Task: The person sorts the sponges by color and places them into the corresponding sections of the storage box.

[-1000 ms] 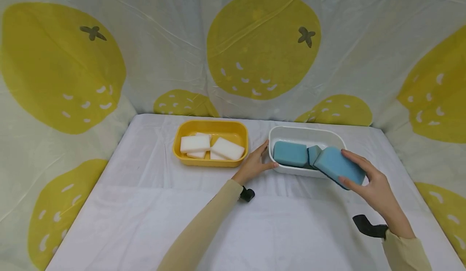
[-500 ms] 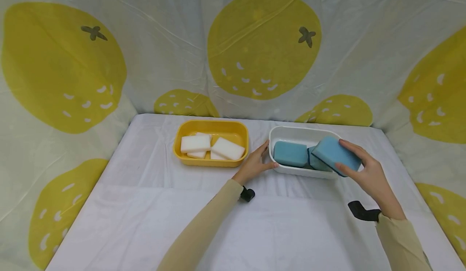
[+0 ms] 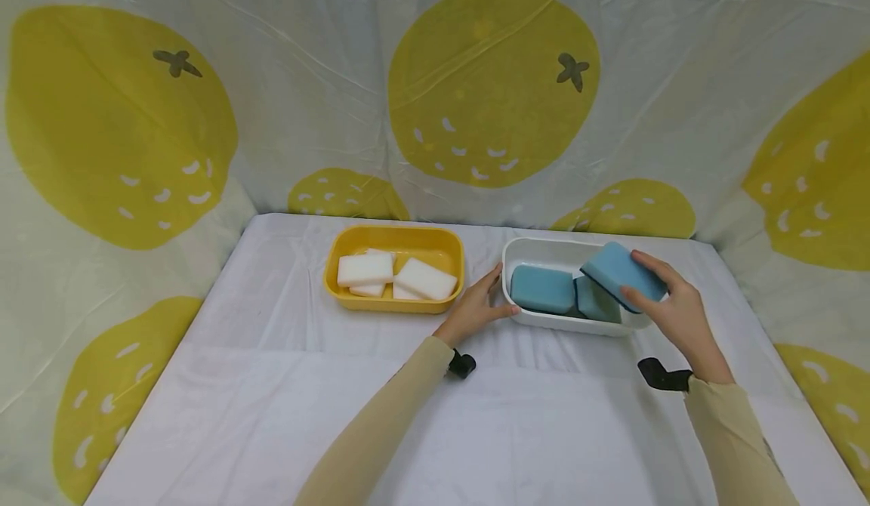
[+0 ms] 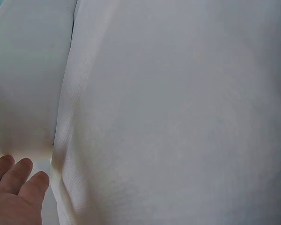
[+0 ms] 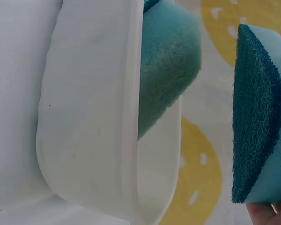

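Observation:
My right hand (image 3: 680, 310) pinches a blue scouring sponge (image 3: 625, 276) by its right end, holding it tilted over the right part of a white plastic tub (image 3: 571, 325). In the right wrist view the dark green scouring side of this held sponge (image 5: 257, 112) shows. Inside the tub a flat blue sponge (image 3: 542, 287) lies at the left, and beside it a second sponge (image 3: 598, 302) leans at an angle. My left hand (image 3: 472, 310) touches the tub's left end with spread fingers, thumb at the front corner; its fingertips rest against the tub wall (image 4: 25, 84) in the left wrist view.
Left of the white tub stands a yellow tub (image 3: 394, 304) with several white sponges (image 3: 424, 277) in it. Both tubs are on a white cloth-covered table (image 3: 272, 400). A lemon-print curtain (image 3: 313, 98) hangs right behind the table and along its sides.
My right hand has carried the held sponge up and away from me, from the tub's front right corner to over its right end. The left hand and both tubs have stayed put.

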Tool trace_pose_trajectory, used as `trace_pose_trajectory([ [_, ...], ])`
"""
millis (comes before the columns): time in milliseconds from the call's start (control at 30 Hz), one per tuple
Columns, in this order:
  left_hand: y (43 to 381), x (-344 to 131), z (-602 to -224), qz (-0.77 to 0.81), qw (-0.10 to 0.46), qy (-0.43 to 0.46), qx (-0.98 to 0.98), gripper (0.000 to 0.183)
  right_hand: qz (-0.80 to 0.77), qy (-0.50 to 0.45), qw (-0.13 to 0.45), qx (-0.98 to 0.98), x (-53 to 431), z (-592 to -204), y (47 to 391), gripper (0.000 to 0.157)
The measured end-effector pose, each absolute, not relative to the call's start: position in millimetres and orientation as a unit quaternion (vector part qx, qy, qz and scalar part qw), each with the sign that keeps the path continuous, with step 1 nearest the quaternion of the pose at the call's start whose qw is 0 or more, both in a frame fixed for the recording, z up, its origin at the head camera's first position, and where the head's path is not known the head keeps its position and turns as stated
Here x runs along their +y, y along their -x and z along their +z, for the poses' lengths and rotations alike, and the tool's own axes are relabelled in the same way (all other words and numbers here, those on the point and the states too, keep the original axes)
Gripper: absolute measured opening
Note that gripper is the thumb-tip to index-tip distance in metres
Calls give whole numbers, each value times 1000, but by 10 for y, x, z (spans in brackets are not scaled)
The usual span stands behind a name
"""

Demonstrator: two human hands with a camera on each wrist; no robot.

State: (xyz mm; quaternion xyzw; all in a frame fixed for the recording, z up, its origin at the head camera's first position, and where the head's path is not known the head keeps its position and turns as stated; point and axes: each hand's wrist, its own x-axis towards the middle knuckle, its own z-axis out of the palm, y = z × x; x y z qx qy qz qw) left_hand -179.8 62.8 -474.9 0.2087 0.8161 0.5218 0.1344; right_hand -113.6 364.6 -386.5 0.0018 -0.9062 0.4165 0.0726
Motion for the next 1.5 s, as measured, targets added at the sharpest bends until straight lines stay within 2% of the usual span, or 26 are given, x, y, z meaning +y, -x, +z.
trace_pose_trajectory([
  [1500, 1795, 621, -4761, 526, 137, -208, 813, 95, 410, 45, 94, -906, 3570, -4146, 1510, 65],
])
